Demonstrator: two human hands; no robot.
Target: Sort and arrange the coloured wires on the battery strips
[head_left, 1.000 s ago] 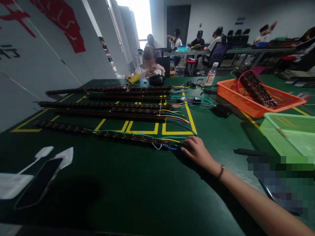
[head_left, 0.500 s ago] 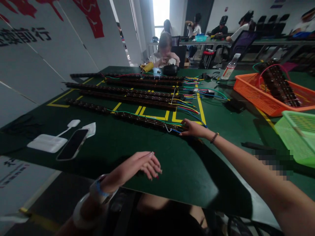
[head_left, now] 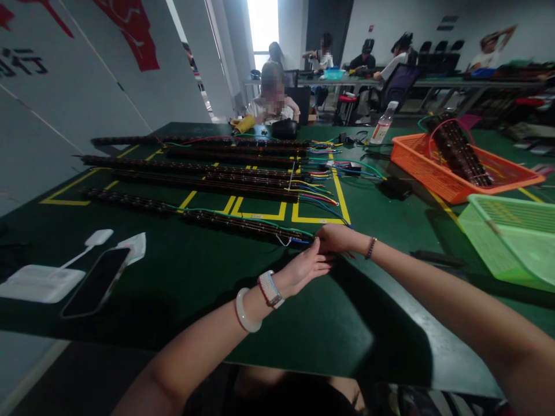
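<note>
Closest to me on the green table lies a long dark wire bundle, with a green wire along its top and a white tie near its right end. My right hand is closed around the wires at that right end; its fingertips are partly hidden. Just below and left of it is my left hand, its thumb up by the wire ends and its fingers stretched out, overlapping the right hand in view. Whether the left thumb touches a wire is unclear. More dark bundles with coloured wire ends lie behind.
An orange basket holding more dark bundles and a green basket stand at right. A bottle stands behind. At left lie a phone and a white device. A person sits across the table.
My left hand has moved up and right to the bundle's right end, beside my right hand. The right hand stays at the wire ends. The view has turned slightly right.
</note>
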